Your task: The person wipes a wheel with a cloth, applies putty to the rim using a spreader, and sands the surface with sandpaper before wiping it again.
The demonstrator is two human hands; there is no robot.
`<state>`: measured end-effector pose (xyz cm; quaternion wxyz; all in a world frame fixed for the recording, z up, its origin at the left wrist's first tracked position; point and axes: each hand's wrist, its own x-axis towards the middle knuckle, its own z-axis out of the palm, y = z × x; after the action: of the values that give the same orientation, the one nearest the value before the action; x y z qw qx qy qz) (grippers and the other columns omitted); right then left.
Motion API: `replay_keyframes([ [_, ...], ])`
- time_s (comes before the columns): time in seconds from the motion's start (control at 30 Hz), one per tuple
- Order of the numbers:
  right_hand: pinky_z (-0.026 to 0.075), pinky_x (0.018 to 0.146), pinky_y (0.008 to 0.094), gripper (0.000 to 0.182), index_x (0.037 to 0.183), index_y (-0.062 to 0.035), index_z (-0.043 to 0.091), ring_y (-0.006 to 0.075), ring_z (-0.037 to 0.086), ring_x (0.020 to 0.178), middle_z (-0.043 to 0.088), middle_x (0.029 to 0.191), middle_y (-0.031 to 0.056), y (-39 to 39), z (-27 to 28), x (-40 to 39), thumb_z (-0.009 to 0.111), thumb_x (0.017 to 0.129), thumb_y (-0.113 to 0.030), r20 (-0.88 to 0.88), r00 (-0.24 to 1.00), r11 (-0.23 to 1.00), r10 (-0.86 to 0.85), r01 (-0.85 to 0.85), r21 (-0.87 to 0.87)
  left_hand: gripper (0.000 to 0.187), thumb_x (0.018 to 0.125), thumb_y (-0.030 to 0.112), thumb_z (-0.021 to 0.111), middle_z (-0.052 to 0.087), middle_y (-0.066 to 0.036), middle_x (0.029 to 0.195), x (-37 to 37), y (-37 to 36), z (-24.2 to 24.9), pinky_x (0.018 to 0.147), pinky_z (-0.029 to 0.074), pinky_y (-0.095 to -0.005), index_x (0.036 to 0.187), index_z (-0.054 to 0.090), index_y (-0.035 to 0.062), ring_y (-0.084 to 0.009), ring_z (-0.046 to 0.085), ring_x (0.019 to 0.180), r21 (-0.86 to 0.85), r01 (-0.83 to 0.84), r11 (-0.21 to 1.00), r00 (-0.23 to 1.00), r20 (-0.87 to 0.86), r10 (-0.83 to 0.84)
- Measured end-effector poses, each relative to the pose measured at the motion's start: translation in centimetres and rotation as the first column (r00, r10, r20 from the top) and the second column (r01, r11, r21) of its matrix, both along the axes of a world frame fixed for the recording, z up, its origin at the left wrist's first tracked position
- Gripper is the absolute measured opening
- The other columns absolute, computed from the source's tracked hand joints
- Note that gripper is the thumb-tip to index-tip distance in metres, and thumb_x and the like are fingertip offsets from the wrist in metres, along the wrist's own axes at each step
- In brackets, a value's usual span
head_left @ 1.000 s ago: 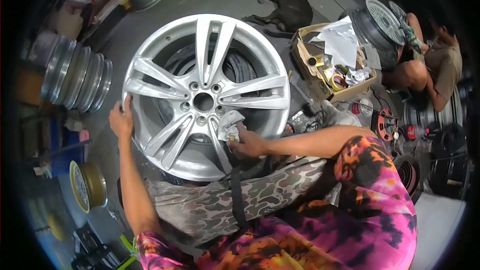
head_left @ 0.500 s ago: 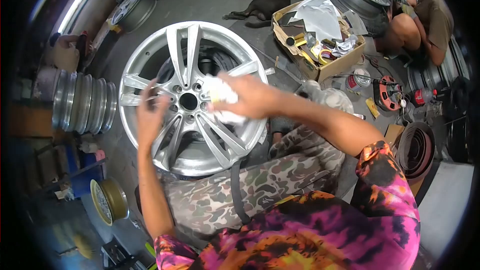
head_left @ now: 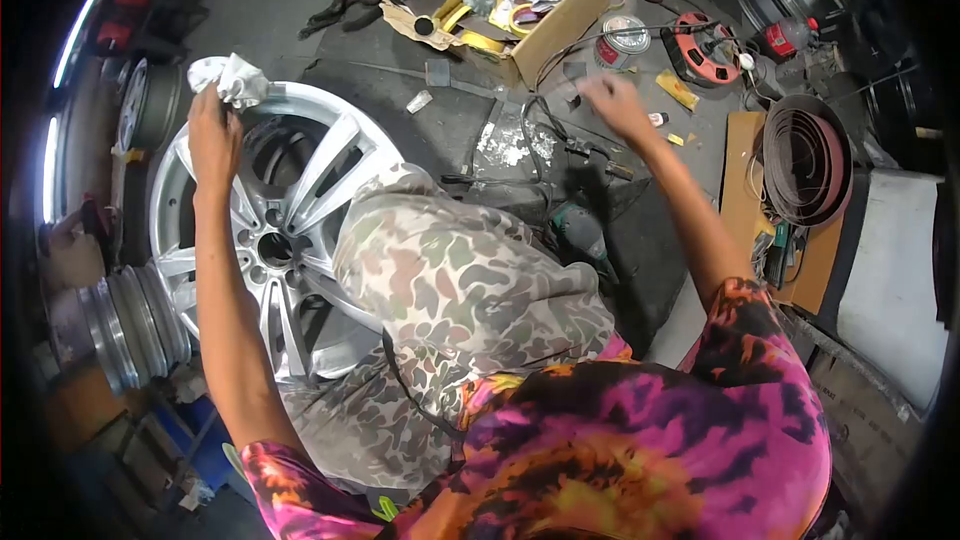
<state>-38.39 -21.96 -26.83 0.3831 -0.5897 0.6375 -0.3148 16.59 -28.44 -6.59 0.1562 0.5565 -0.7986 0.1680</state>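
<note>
1. Workshop floor, dark concrete and cluttered: cardboard box (head_left: 560, 20) of tape and scraps at the top, tin can (head_left: 626, 38) and orange cord reel (head_left: 706, 44) just beside it, green power tool (head_left: 580, 232) near the knee, stacked rims (head_left: 120, 325) at the left edge
2. Alloy wheel (head_left: 318, 168) sits left of centre with its face up toward the camera; the person's camouflage trouser leg (head_left: 450, 280) lies across its right side and hides that part of the rim
3. Left hand (head_left: 213, 140) is closed around a crumpled white rag (head_left: 230, 78), pressed at the far edge of the wheel, on or just over the rim lip
4. Right hand (head_left: 615, 105) is stretched out well away from the wheel, over the litter between box and tool. It's motion-blurred, but the fingers look apart with nothing in them
5. Step, as I read it: rim wiping on hold at the far edge while the right hand goes for something on the floor. Can't tell which item, several small bits lie under it
6. Next move calls for a pick among small loose pieces and cables without snagging the cords, with the left hand keeping rag and wheel steady; the leg over the wheel limits turning it
7. Orientation: wheel is a disc, so no long axis in plan; hub axis points roughly up at the camera, tipped slightly. Hub bore is visible low left of centre and the spokes fan outward from it. The rag is bunched, with no clear long axis
</note>
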Motion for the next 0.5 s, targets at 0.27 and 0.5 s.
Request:
replay_keyframes([
  [0.27,0.050,0.083,0.0468,0.036,0.107,-0.0024,0.065,0.0378,0.062,0.101,0.062,0.111,0.0232,9.2,-13.8,-0.1,0.074,0.082,-0.027,-0.320,0.923,0.958,-0.214,0.262,0.115,0.049,0.083,0.016,0.069,0.056,-0.026,0.129,-13.0,4.9,-6.0,0.107,0.039,-0.0503,0.125,0.055,-0.0032,-0.0451,0.050,0.124,0.272,0.173,0.947,0.985,-0.055,-0.164],
  [0.5,0.033,0.112,0.0510,0.061,0.130,0.0017,0.055,0.0459,0.041,0.133,0.047,0.141,0.0292,7.1,-18.0,0.6,0.074,0.082,-0.032,-0.517,0.856,0.997,-0.001,0.039,0.063,0.045,0.075,0.023,0.075,0.055,-0.015,0.107,-12.6,4.7,-5.6,0.112,0.036,-0.0497,0.111,0.055,0.0036,-0.0352,0.053,0.110,0.268,0.285,0.921,0.953,0.023,-0.302],
])
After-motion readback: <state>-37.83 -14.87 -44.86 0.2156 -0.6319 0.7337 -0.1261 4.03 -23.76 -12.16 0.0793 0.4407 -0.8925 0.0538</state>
